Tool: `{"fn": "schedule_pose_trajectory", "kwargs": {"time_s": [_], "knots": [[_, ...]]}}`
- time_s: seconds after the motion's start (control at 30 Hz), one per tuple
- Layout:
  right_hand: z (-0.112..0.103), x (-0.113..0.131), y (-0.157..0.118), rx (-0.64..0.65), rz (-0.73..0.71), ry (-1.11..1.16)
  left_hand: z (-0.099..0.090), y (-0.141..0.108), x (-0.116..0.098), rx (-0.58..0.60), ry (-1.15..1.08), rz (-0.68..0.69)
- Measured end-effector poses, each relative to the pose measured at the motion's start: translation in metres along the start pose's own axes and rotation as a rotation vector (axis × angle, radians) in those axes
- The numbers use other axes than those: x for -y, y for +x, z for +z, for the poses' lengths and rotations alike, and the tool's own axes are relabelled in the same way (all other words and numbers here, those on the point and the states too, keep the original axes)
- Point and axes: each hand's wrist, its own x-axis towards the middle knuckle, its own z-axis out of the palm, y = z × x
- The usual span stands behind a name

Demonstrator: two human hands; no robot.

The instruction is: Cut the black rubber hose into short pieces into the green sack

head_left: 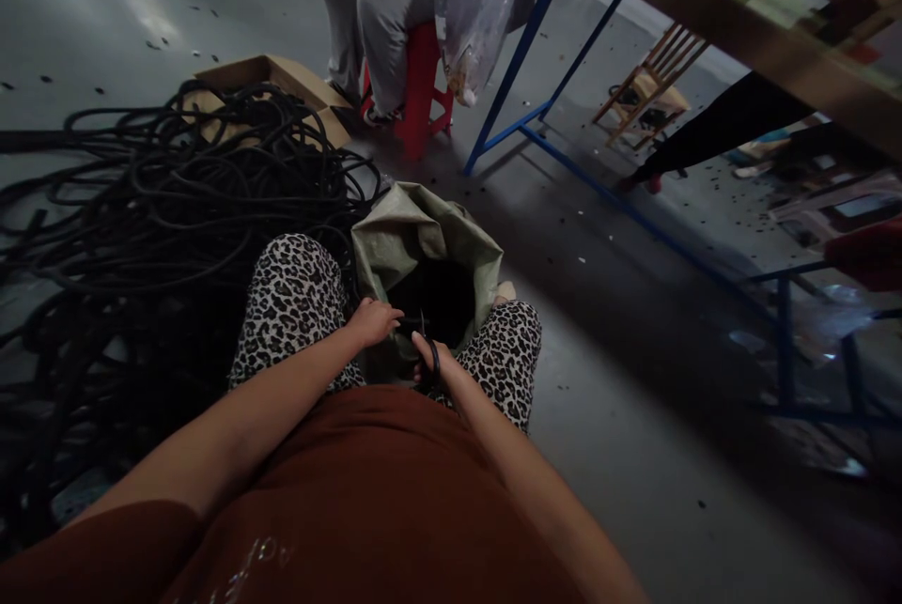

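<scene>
Over the near rim of an olive woven sack (pixel 381 242), my left hand (pixel 376 320) pinches a short piece of black cord (pixel 410 320) that points to the right. My right hand (pixel 433 362) is closed round a pair of scissors (pixel 435 357) with dark handles. Their thin blades point upward near the cord's end; whether they touch it I cannot tell. The sack stands open between my knees, and its inside is too dark to make out. To the left lies a big tangled heap of black cord (pixel 204 172), partly hidden by my left leg.
Behind the heap is an open cardboard box (pixel 310 87). A person in grey trousers sits on a red stool (pixel 421 87) ahead, beside a hanging clear plastic bag (pixel 479 12). A table with blue legs (pixel 521 59) runs along the right. Small black bits dot the floor.
</scene>
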Motion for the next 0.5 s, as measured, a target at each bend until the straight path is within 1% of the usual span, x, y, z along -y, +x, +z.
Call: {"fn": "schedule_pose_trajectory", "kwargs": {"time_s": [0.07, 0.17, 0.23, 0.37, 0.5], "knots": [[0.0, 0.0, 0.001, -0.034, -0.021, 0.003, -0.001, 0.0, -0.001, -0.002, -0.005, -0.003], [0.0, -0.001, 0.003, -0.051, -0.039, -0.045, -0.001, -0.001, -0.002, -0.004, -0.003, 0.001], [-0.001, -0.002, 0.005, -0.071, -0.038, -0.095, 0.0, -0.001, -0.002, -0.021, 0.004, 0.014], [-0.003, -0.005, 0.009, -0.151, -0.05, -0.142, 0.003, -0.001, -0.001, -0.069, 0.02, 0.025], [-0.005, -0.006, 0.012, -0.149, -0.069, -0.21, 0.005, -0.001, 0.002, -0.06, 0.039, 0.014]]}}
